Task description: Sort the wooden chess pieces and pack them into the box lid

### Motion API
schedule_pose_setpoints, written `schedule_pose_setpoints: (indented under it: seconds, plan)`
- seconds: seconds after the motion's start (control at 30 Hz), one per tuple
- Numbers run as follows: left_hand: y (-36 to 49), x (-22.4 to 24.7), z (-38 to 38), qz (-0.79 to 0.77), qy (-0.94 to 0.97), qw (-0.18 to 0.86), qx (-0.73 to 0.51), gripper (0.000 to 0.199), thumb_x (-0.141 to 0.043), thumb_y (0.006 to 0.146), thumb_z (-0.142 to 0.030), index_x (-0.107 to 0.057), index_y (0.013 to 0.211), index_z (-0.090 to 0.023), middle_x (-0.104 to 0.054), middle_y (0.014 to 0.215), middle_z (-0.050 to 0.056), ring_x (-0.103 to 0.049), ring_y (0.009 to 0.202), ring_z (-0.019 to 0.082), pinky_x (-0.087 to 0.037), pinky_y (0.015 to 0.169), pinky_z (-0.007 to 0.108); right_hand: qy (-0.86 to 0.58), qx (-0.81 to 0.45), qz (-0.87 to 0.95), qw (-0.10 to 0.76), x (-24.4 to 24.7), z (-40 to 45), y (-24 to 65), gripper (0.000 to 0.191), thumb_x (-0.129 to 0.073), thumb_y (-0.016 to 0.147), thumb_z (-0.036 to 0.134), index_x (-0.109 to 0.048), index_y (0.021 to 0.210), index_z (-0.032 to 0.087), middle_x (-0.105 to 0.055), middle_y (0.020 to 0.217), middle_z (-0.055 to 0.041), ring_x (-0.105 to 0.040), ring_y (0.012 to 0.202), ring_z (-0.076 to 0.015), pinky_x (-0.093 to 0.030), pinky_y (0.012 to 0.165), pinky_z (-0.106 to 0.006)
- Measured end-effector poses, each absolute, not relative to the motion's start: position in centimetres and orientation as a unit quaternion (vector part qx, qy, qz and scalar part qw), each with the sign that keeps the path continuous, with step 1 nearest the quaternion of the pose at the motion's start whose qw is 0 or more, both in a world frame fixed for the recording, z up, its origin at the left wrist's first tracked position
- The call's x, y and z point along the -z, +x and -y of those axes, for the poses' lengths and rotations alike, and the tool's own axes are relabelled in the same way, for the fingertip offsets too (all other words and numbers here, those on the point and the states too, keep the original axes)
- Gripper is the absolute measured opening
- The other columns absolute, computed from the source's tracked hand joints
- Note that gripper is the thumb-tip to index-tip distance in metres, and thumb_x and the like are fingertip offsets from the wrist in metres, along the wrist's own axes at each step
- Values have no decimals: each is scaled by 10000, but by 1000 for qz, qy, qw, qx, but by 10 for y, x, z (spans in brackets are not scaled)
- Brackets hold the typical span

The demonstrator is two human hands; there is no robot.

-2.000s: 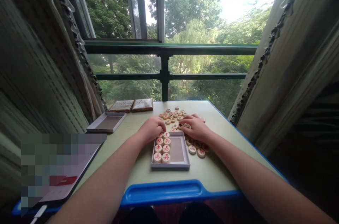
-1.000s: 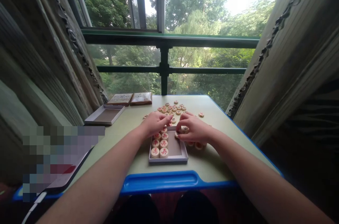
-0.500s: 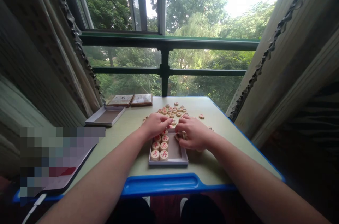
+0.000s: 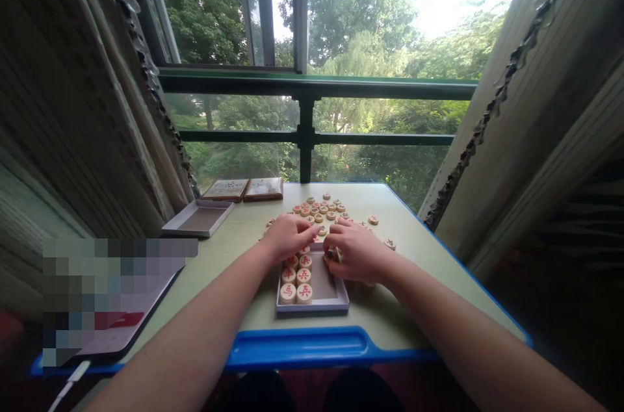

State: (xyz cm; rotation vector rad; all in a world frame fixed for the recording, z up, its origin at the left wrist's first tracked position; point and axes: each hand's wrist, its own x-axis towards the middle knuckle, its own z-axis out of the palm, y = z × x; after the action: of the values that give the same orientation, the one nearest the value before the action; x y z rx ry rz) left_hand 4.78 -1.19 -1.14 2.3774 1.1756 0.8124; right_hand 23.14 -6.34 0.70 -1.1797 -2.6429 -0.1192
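A shallow white box [image 4: 322, 288] lies before me on the table. Its left side is filled with two columns of round wooden Chinese chess pieces [image 4: 304, 294] bearing red characters; bare floor shows on the right. Over the far left corner is my left hand [image 4: 290, 234], fingers drawn together toward the thumb; whatever they pinch is hidden. My right hand [image 4: 359, 251] is over the box's right side, its thumb and fingers closed around a dark-marked chess piece [image 4: 331, 255]. Beyond both hands, several loose pieces [image 4: 323, 209] are scattered, some covered by my fingers.
An upturned-edge box lid [image 4: 205, 217] rests at the left, with two flat brown-edged cases [image 4: 263, 188] behind it. A partly blurred tablet-like device [image 4: 131, 327] with a white cable [image 4: 73, 379] lies front left. The blue table edge [image 4: 302, 344] has a molded groove.
The view has tipped up slightly, so everything sits a little lower. My right thumb and fingers have drawn closer around the piece; my left hand stays nearly in place.
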Motion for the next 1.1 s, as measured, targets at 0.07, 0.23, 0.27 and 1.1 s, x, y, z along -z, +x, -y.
schedule_pose_setpoints:
  seconds: [0.07,0.23,0.27,1.1]
  plan:
    - [48,11,12,-416,842,175,-296,442,-448,801,-477,-701,625,-160,-650,574,27,-558,601,135,-389,607,225,-408,41,903,127,-6,61,234,160,-586,686,268,-651,804,180,-576,781,-63,-478,776,-193,-405,716,-317]
    - [50,10,13,-414,833,198,-308,461,-427,814,-487,-704,626,-170,-681,624,35,-596,659,149,-413,676,230,-408,37,901,142,-5,59,239,167,-582,726,300,-661,819,187,-569,788,-62,-494,799,-192,-410,718,-307]
    - [51,10,13,-411,833,202,-311,461,-422,817,-486,-705,632,-172,-685,634,34,-602,669,152,-416,691,232,-409,33,901,142,-5,58,240,164,-582,728,300,-661,819,188,-570,791,-61,-497,802,-191,-412,719,-304]
    - [51,14,8,-516,731,218,-390,519,-387,800,-533,-627,522,-168,-606,448,20,-581,486,139,-406,534,244,-475,25,869,136,-7,52,243,180,-550,791,303,-680,780,179,-616,731,-61,-488,760,-188,-374,662,-296]
